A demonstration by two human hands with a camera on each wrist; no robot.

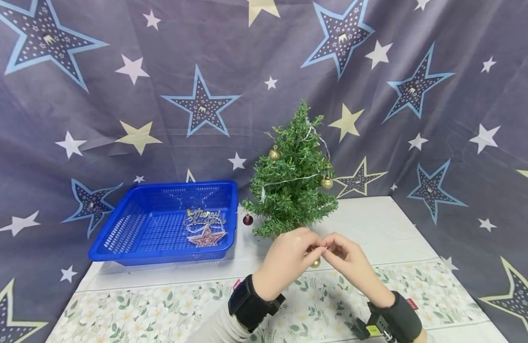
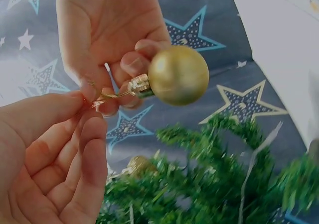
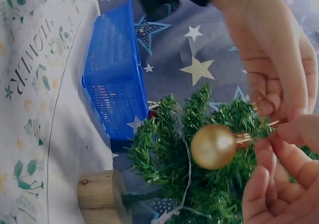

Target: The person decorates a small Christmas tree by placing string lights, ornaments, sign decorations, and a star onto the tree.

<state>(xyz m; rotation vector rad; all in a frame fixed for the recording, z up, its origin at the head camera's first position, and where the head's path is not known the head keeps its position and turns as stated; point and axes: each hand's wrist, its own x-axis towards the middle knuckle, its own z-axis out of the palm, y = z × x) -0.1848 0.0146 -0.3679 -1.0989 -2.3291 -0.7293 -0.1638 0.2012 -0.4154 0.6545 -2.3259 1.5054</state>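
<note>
Just in front of the small Christmas tree [image 1: 295,186], my left hand [image 1: 289,252] and right hand [image 1: 348,259] meet at the fingertips. Between them hangs a gold Christmas ball [image 2: 179,75], smooth and shiny with a ribbed cap. Thumb and fingers of the left hand [image 2: 47,159] pinch its thin gold hanging string [image 2: 115,94]. The right hand [image 3: 286,169] pinches the same string close to the cap. On the tree hang gold glitter balls [image 1: 274,153], a dark red ball [image 1: 247,219] and a pale wire string [image 1: 291,180].
Left of the tree stands a blue plastic basket [image 1: 161,257] holding a "Merry Christmas" sign [image 1: 204,216] and a pink star [image 1: 207,237]. The tree has a wooden stump base [image 3: 102,196]. A floral cloth [image 1: 161,305] covers the table, with a starry curtain [image 1: 229,47] behind.
</note>
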